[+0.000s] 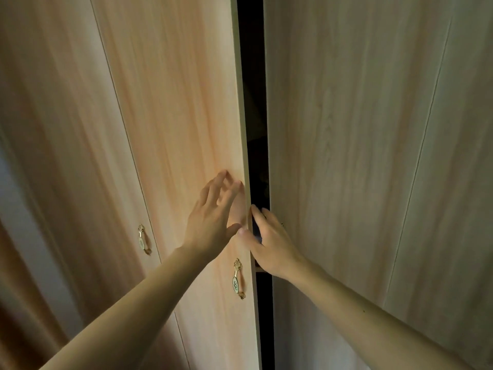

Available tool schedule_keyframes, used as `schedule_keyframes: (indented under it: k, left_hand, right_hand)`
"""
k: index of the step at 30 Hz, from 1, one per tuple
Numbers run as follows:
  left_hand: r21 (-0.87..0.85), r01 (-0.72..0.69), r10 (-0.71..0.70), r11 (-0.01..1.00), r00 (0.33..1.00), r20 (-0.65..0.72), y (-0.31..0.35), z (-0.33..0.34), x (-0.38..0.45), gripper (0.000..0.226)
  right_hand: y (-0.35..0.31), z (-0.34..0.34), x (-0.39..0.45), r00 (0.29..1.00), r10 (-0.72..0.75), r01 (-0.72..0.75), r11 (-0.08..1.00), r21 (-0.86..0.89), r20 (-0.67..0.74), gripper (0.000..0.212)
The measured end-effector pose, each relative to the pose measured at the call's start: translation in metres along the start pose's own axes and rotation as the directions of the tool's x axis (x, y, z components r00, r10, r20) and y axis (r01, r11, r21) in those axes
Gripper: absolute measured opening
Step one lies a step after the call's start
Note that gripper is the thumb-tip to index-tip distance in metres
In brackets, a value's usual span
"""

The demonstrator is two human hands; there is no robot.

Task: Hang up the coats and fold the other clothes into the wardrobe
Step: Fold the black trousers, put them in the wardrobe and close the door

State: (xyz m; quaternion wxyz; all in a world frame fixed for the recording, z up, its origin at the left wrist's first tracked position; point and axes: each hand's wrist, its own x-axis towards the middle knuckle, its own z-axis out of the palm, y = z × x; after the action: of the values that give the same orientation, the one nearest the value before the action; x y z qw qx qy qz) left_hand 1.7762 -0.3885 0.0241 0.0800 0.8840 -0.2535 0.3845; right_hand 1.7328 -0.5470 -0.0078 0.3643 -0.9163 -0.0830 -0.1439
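Observation:
Two pale wood wardrobe doors fill the view. The left door point(170, 108) stands slightly ajar, and a narrow dark gap point(253, 76) separates it from the right door point(346, 129). My left hand point(213, 212) rests flat against the left door near its free edge, fingers spread and holding nothing. My right hand point(269, 244) is at the gap, with its thumb on the front of the left door's edge and its fingers reaching into the dark opening behind it. No coats or other clothes are visible.
An ornate gold handle point(237, 279) hangs on the left door just below my hands. A second gold handle point(144, 240) sits on the panel further left. Inside the gap it is too dark to see more than a shelf edge point(260, 268).

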Motion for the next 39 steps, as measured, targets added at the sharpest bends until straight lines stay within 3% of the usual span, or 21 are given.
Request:
schedule_keyframes:
  k: [5,8,12,15,23,34,39]
  left_hand:
    - [0.093,-0.06,0.062,0.994,0.998,-0.02,-0.017,0.037,0.01,0.107]
    - [0.127,-0.071,0.074,0.989,0.997,-0.012,-0.02,0.05,0.025,0.1]
    - [0.11,-0.06,0.063,0.992,0.998,-0.024,-0.022,0.074,0.042,0.119]
    - [0.11,-0.07,0.075,0.991,0.996,-0.044,-0.025,0.088,0.052,0.12]
    - [0.098,-0.075,0.081,0.992,0.995,-0.065,-0.032,0.127,0.073,0.109]
    - [0.092,-0.076,0.09,0.993,0.984,-0.154,-0.041,0.175,0.102,0.103]
    - [0.122,-0.091,0.108,0.988,0.984,-0.139,-0.045,0.177,0.103,0.104]
  right_hand:
    - [0.007,-0.015,0.022,0.998,0.01,-0.002,0.992,-0.125,0.066,0.077]
    - [0.007,-0.022,0.036,0.999,0.005,0.0,0.984,-0.178,0.032,0.072]
    - [0.018,-0.025,0.056,0.999,-0.022,0.011,0.934,-0.357,-0.027,0.062]
    - [0.031,-0.028,0.073,0.991,-0.027,-0.041,0.876,-0.48,-0.134,0.078]
    - [0.059,-0.042,0.132,0.927,-0.06,-0.195,0.764,-0.615,-0.369,0.126]
    - [0.097,-0.031,0.171,0.873,-0.145,-0.201,0.763,-0.614,-0.466,0.143]
    - [0.098,-0.025,0.173,0.844,-0.178,-0.229,0.733,-0.64,-0.505,0.14]
